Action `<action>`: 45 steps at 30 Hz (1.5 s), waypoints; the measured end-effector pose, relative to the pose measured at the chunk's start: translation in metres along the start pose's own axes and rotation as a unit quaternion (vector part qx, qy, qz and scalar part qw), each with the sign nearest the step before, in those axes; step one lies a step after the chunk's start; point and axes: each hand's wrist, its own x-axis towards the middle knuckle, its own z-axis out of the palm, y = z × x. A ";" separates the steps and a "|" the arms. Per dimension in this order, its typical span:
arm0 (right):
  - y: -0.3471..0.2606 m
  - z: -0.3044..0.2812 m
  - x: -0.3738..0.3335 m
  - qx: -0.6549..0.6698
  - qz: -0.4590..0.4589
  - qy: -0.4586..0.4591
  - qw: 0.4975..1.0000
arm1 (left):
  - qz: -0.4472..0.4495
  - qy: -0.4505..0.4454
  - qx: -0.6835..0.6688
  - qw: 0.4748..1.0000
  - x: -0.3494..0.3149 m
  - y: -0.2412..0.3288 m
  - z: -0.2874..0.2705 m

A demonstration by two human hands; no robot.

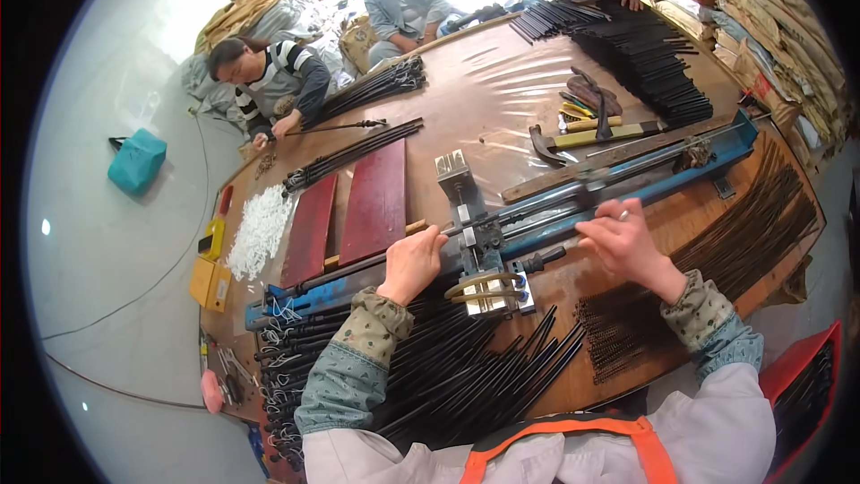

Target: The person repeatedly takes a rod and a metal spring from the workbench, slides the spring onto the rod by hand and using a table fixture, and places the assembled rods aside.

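A long blue rail jig (627, 194) lies slantwise across the table before me, with a metal clamp block (472, 235) at its middle and a brass-coloured ring handle (486, 288) on the near side. My left hand (414, 262) is closed at the left of the block, around a thin black rod (354, 268) lying along the jig. My right hand (624, 245), a ring on one finger, is curled at the near edge of the rail, right of the block. What its fingertips hold is hidden. Just beyond them, a dark sliding part (589, 190) is blurred.
Black rods (448, 363) lie heaped nearest me; thin brown wires (757, 220) spread at right. A hammer (600, 136), red boards (374, 197) and small white pieces (260, 231) lie on the table (484, 99). A person (273, 85) works at far left; two more are at the back.
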 end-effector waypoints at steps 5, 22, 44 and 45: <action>-0.029 0.000 0.006 0.039 0.026 -0.049 0.998 | -0.020 -0.016 0.014 1.000 -0.001 -0.007 -0.008; -0.048 -0.036 -0.035 0.094 0.013 -0.459 0.883 | 0.181 0.149 0.156 0.959 0.002 -0.059 -0.017; -0.063 -0.003 -0.036 0.296 0.176 -0.222 0.912 | -0.169 0.001 -0.015 0.985 -0.203 0.171 0.014; -0.067 -0.004 -0.035 0.353 0.250 -0.250 0.866 | -0.134 0.005 0.003 0.991 -0.208 0.171 0.013</action>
